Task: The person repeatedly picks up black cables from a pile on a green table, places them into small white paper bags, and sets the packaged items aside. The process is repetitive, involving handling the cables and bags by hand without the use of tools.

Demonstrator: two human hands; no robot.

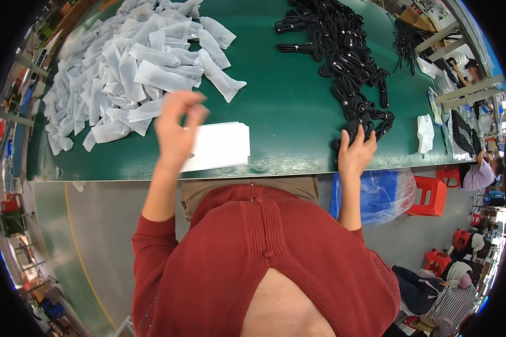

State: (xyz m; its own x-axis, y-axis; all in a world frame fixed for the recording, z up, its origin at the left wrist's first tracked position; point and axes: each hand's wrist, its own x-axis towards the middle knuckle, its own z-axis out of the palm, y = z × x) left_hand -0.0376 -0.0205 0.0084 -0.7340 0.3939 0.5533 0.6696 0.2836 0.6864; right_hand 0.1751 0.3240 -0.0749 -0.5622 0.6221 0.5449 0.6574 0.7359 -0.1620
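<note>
My left hand (179,132) is above the green table between a heap of frosted white plastic bags (123,73) and a stack of flat white bags or sheets (222,147). Its fingers are bent and stand apart from the thumb, with nothing visible between them. At the near end of a long pile of black coiled cables (343,56), my right hand (357,154) has its fingers around a cable bundle (355,128). The bundle's underside is hidden. Many of the bags in the heap look filled, and their contents cannot be made out.
The green table's (287,163) near edge runs along my waist. Toward the right lie a crumpled white packet (425,133) and thinner black cords (406,42). Below the edge are a blue crate under clear plastic (371,196) and a red stool (427,195). Other people sit farther right.
</note>
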